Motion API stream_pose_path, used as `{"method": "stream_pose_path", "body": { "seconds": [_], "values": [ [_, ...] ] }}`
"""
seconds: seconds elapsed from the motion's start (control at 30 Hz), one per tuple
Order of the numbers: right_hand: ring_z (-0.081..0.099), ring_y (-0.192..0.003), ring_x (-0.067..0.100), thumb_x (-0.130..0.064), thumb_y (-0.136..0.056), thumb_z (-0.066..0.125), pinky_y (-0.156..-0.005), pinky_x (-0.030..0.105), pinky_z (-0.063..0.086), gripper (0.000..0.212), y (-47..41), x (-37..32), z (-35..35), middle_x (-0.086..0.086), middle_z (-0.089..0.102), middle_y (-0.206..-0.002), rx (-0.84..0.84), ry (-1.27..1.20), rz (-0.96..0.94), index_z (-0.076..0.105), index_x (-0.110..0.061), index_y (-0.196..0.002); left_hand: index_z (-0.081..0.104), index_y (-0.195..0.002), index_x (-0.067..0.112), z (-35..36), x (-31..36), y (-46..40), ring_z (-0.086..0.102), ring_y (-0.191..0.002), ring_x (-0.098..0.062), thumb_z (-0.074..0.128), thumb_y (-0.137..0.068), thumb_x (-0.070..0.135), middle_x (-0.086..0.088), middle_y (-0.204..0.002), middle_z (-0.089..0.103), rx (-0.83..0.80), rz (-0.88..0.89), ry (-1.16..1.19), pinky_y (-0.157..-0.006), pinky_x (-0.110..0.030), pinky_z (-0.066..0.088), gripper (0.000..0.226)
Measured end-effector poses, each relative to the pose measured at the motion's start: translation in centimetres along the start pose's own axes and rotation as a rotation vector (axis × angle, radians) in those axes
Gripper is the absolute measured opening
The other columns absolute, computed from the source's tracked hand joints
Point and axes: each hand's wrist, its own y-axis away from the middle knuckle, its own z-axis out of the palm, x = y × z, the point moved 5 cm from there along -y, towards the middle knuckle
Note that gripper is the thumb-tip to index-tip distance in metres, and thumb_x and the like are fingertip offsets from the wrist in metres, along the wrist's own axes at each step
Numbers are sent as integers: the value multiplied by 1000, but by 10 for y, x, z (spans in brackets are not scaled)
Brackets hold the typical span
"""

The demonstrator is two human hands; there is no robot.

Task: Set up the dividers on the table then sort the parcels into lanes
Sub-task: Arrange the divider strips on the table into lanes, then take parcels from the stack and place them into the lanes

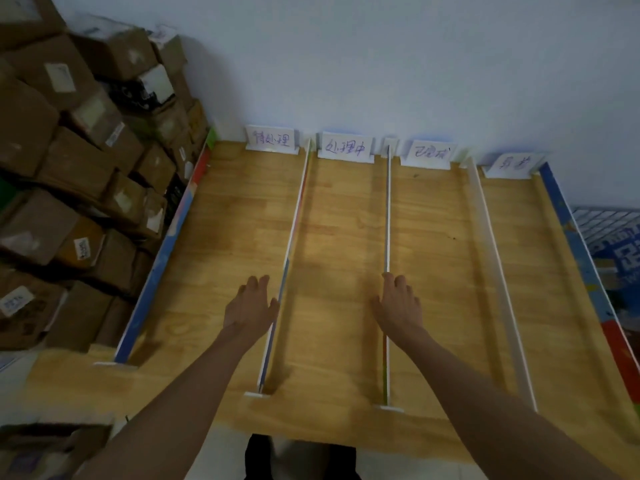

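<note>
Both arms reach forward over the wooden table (221, 216). The left hand (250, 303) lies beside the second divider (294, 220), fingers extended and relaxed, holding nothing. The right hand (398, 303) covers the middle divider (388, 209), fingers loosely spread; any grip is hidden. The parcels (69, 168) sit stacked left of the table. The label cards (272, 139) are blurred.

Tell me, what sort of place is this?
Probably a small parcel sorting room: cardboard parcels are piled high beside a wooden table, which upright dividers split into lanes, each with a handwritten label card at its far end.
</note>
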Motion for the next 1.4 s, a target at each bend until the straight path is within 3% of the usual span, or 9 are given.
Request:
{"method": "stream_pose_path", "body": {
  "seconds": [0.1, 0.23, 0.53, 0.63, 0.9, 1.07, 1.13, 1.3, 1.4],
  "values": [
    [46, -126, 29, -37, -96, 43, -108, 46, 32, 48, -5, -32, -32, 6, 45, -139, 117, 86, -136, 38, -21, -141, 35, -148, 20, -46, -4, 6, 41, -131, -23, 38, -102, 41, -2, -150, 35, 99, 22, -40, -97, -41, 44, 51],
    [40, -134, 27, -41, -97, 40, -114, 50, 23, 49, -4, -87, -64, 2, 42, -146, 185, 102, -325, 40, -24, -143, 40, -145, 17, -104, -25, 33, 42, -132, -27, 37, -102, 42, -4, -150, 39, 224, -1, 3, -102, -44, 41, 50],
    [42, -132, 28, -39, -99, 38, -112, 48, 27, 47, 42, -221, -101, 3, 47, -142, 216, 76, -644, 41, -22, -143, 37, -147, 19, -186, -100, 110, 37, -138, -27, 32, -103, 45, -3, -153, 34, 416, -182, -65, -110, -46, 34, 51],
    [47, -127, 30, -39, -99, 38, -110, 48, 31, 45, 61, -260, -107, 6, 52, -137, 221, 86, -720, 45, -20, -139, 43, -141, 17, -207, -120, 132, 44, -130, -29, 32, -103, 42, -6, -145, 42, 461, -204, -83, -103, -46, 38, 46],
    [53, -116, 32, -36, -98, 38, -100, 45, 35, 31, 112, -367, -158, 10, 58, -124, 319, 18, -855, 49, -16, -120, 46, -137, 19, -308, -156, 164, 43, -133, -26, 34, -102, 40, -4, -144, 44, 626, -153, -140, -105, -44, 38, 43],
    [51, -120, 33, -38, -99, 37, -101, 46, 37, 41, 150, -442, -182, 12, 56, -129, 336, -48, -903, 45, -15, -132, 52, -128, 18, -387, -185, 176, 52, -120, -27, 26, -95, 50, -6, -136, 52, 725, -62, -227, -93, -47, 49, 53],
    [51, -121, 34, -38, -100, 37, -102, 48, 38, 42, 169, -472, -187, 13, 57, -129, 330, -69, -910, 45, -13, -132, 53, -131, 15, -410, -210, 186, 52, -120, -29, 35, -99, 43, -7, -136, 52, 763, -49, -205, -95, -48, 46, 47],
    [52, -122, 34, -39, -103, 34, -97, 44, 43, 45, 217, -544, -185, 14, 54, -135, 258, -150, -926, 41, -14, -139, 53, -134, 12, -437, -314, 204, 52, -121, -33, 39, -101, 38, -12, -137, 51, 832, -207, -78, -98, -49, 45, 44],
    [50, -126, 33, -41, -104, 29, -89, 38, 40, 49, 233, -582, -174, 13, 49, -142, 133, -282, -893, 37, -14, -144, 49, -136, 9, -436, -364, 206, 45, -127, -37, 37, -101, 43, -17, -140, 46, 769, -346, -35, -104, -52, 39, 50]
  ]
}}
